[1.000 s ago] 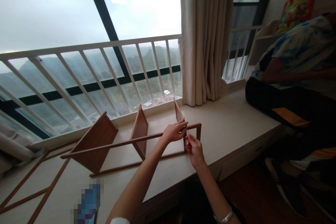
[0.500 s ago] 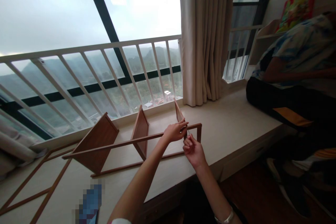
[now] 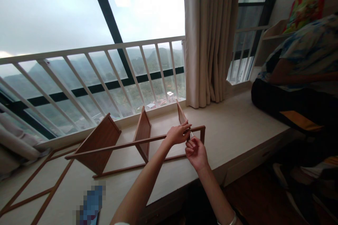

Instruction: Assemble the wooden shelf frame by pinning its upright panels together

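Observation:
A brown wooden shelf unit [image 3: 124, 146] lies on its side on the pale ledge, its boards standing up between two long rails. My left hand [image 3: 178, 135] grips it near the right end, where the smallest board [image 3: 181, 115] meets the upper rail. Just below, my right hand [image 3: 195, 152] is closed in a pinch on a thin metal rod [image 3: 192, 134], which looks like a hex key. The rod's upper tip points to the joint under my left fingers. Its lower end is hidden in my right fingers.
A separate wooden frame [image 3: 31, 197] lies flat at the left. A blurred-out blue object [image 3: 91, 202] is near the front edge. White railing [image 3: 105, 86] and a beige curtain [image 3: 204, 42] stand behind. Another person [image 3: 298, 66] sits on the ledge [image 3: 237, 123] at the right.
The view has shifted slightly, so everything appears a little further right. Both hands stay at the same joint, and more of the metal rod shows between them.

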Demonstrator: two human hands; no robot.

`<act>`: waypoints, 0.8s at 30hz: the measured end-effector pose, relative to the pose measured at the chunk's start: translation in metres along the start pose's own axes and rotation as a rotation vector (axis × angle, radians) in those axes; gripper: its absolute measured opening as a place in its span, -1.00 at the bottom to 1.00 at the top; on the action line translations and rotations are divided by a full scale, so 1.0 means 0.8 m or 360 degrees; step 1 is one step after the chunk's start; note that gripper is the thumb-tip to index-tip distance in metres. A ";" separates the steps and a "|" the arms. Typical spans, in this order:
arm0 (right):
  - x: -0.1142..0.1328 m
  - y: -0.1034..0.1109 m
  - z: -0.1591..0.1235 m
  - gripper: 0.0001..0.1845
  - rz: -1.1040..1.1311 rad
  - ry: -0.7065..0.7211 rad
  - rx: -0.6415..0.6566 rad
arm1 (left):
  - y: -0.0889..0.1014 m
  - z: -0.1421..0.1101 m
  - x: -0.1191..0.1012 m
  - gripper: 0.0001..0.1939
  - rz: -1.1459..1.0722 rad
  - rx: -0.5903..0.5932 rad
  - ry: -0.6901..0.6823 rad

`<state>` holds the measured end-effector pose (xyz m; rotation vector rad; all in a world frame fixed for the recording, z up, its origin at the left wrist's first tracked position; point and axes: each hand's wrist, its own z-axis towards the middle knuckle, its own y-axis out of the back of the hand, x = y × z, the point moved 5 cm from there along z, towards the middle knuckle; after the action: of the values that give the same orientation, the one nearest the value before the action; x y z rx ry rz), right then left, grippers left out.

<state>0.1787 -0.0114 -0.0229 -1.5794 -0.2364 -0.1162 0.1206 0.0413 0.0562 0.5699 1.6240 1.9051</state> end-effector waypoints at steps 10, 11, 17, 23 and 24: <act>0.000 0.000 0.002 -0.92 -0.0047 0.0182 0.0116 | 0.011 -0.007 -0.007 -0.58 -0.0037 -0.0002 0.0018; -0.001 -0.001 0.002 -0.93 -0.0007 0.0193 0.0128 | 0.011 -0.008 -0.006 -0.58 -0.0047 -0.0012 0.0007; -0.001 -0.011 -0.002 -0.88 0.0213 0.0118 0.0170 | 0.007 -0.007 -0.002 -0.59 -0.0094 -0.0041 -0.0019; 0.000 -0.006 -0.003 -0.89 0.0067 -0.0051 0.0095 | 0.007 -0.005 -0.003 -0.57 -0.0085 -0.0015 0.0026; 0.000 -0.004 -0.003 -0.88 0.0033 -0.0066 0.0078 | 0.008 -0.005 -0.004 -0.57 -0.0083 -0.0005 0.0040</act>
<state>0.1781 -0.0135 -0.0199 -1.5364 -0.2535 -0.0614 0.1196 0.0359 0.0619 0.4995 1.6357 1.8836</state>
